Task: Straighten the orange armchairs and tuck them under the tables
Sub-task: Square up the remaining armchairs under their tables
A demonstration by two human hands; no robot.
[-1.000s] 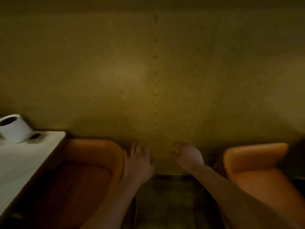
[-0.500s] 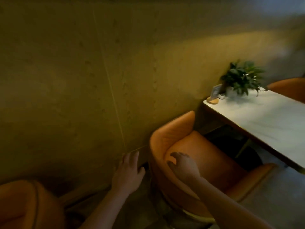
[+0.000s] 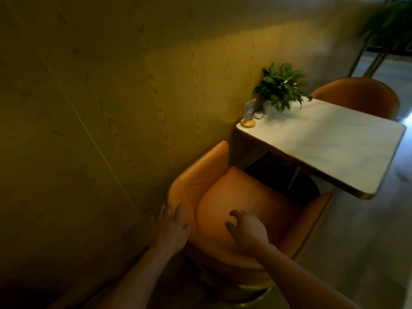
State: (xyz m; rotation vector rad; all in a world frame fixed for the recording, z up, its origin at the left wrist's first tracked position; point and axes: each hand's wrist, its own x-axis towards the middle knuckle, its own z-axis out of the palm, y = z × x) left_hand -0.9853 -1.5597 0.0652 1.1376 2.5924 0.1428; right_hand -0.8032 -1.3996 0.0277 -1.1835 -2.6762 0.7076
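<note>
Orange armchair [image 3: 236, 197] beneath both hands — left hand [image 3: 170, 228] spread at backrest, right hand [image 3: 247, 230] loosely curled.

- The far armchair [image 3: 359, 97] is mostly hidden behind the worktop [image 3: 323, 143].
- The sign [image 3: 249, 111] is too small to read.
- The tall plant [image 3: 388, 25] at far right is blurred and cut off.

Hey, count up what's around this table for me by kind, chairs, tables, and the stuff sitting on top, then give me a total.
Orange armchairs: 2, the near armchair and the far armchair
Tables: 1, the white table
Potted plants: 1, the potted plant
Sign stands: 1, the sign stand
Small white devices: 1, the white device
Total: 6
</note>
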